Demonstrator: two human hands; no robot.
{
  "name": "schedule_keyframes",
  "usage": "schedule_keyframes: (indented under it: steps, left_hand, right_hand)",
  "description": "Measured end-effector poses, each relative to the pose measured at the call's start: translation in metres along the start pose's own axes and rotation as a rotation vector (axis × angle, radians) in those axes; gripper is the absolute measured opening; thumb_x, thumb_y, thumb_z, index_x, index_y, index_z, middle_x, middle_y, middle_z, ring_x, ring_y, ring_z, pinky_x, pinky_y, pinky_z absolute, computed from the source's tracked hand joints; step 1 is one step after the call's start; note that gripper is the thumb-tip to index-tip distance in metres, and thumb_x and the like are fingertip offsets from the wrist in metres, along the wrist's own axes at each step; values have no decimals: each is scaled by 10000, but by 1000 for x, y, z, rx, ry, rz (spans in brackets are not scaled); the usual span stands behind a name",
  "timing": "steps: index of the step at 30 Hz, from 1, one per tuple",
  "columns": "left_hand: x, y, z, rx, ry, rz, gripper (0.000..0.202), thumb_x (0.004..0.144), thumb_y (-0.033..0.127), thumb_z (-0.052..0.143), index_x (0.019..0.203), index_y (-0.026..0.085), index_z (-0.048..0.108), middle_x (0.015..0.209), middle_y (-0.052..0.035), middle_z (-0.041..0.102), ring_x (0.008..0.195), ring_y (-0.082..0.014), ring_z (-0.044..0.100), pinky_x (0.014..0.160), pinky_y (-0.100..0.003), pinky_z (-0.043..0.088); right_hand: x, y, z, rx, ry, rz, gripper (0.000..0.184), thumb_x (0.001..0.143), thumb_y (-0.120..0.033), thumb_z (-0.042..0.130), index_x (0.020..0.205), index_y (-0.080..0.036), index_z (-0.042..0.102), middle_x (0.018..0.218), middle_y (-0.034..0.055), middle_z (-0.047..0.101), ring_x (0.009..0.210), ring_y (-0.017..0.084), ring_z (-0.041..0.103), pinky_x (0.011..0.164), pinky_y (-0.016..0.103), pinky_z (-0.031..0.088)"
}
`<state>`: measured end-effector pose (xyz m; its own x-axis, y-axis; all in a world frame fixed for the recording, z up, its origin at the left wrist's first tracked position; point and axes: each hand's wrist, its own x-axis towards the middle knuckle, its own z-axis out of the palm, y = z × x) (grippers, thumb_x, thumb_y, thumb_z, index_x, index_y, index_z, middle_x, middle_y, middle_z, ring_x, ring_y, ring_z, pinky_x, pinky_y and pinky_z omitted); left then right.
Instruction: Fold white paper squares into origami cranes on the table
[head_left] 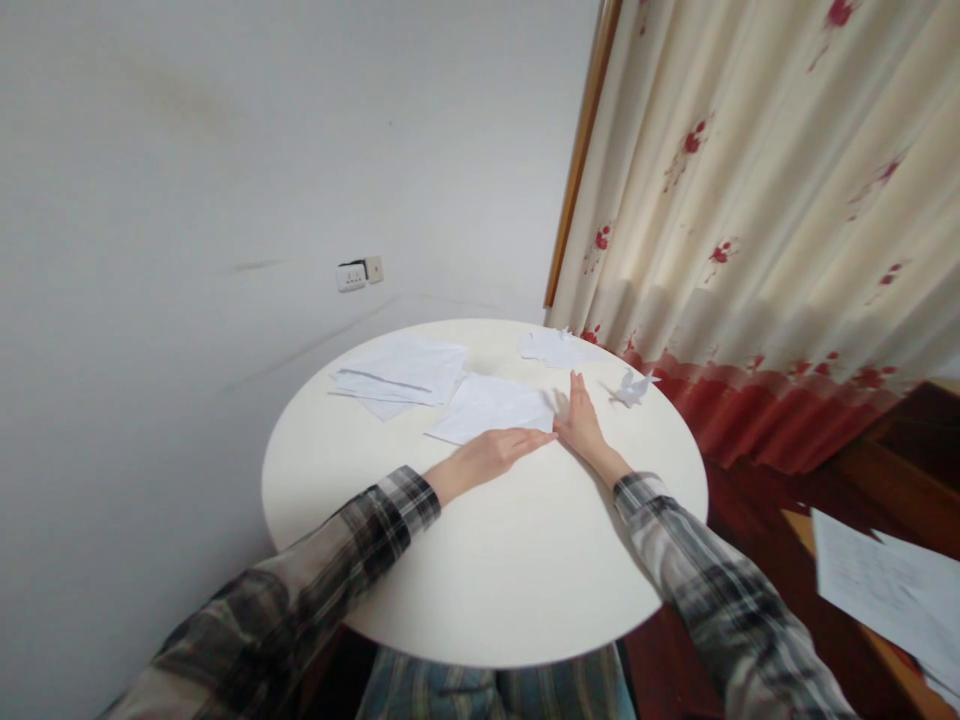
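A white sheet of paper (491, 405) lies near the middle of the round white table (487, 560). My left hand (495, 450) lies flat with fingers stretched out, touching the sheet's near edge. My right hand (579, 420) stands on its edge with fingers straight, at the sheet's right corner, and its fingertips meet those of the left hand. Neither hand holds anything. A small folded paper crane (632, 388) stands just right of my right hand.
A loose stack of white sheets (405, 375) lies at the table's far left, and more crumpled paper (555, 347) at the far edge. A flowered curtain (750, 230) hangs right. Printed sheets (877, 580) lie on a wooden surface lower right. A wall socket (358, 272) is behind.
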<state>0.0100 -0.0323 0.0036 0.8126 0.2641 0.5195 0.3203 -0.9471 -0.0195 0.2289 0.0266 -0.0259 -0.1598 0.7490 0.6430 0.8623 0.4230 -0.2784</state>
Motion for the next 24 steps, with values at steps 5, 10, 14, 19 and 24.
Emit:
schedule_keyframes:
  steps: [5, 10, 14, 19, 24]
  left_hand:
    - [4, -4, -1, -3, -26, -76, 535, 858, 362, 441, 1339, 192, 279, 1284, -90, 491, 1177, -171, 462, 985, -319, 387]
    - [4, -9, 0, 120, -142, -182, 570, 856, 469, 386, 1354, 219, 263, 1415, -79, 329, 1324, -209, 241, 1080, -418, 189]
    - [2, -14, 0, 191, -193, -291, 599, 857, 493, 357, 1376, 234, 211, 1457, -62, 237, 1356, -216, 129, 1078, -441, 150]
    - [1, -15, 5, 310, -167, -381, 666, 828, 530, 380, 1381, 197, 215, 1474, -83, 175, 1364, -242, 61, 1075, -467, 135]
    - [1, -15, 9, 442, -118, -483, 718, 817, 555, 368, 1370, 114, 245, 1472, -140, 143, 1365, -247, 46, 1079, -478, 119]
  right_hand:
    - [1, -12, -9, -121, -201, -160, 784, 672, -43, 430, 1402, -155, 167, 1476, 130, 120, 1347, 274, 143, 1026, 495, 271]
    - [0, -19, -13, -122, -369, -184, 677, 746, -42, 345, 1390, -218, 228, 1463, 58, 208, 1338, 240, 192, 1018, 499, 268]
    - [0, -20, -16, -121, -470, -161, 677, 740, -32, 327, 1380, -240, 256, 1454, 43, 234, 1332, 239, 214, 1010, 521, 262]
    - [0, -25, -21, -220, -458, -192, 696, 721, -32, 345, 1385, -217, 245, 1459, 54, 222, 1336, 241, 200, 1010, 503, 271]
    - [1, -35, -27, -372, -308, -339, 722, 705, -35, 401, 1391, -172, 223, 1473, 70, 169, 1352, 253, 130, 1045, 495, 206]
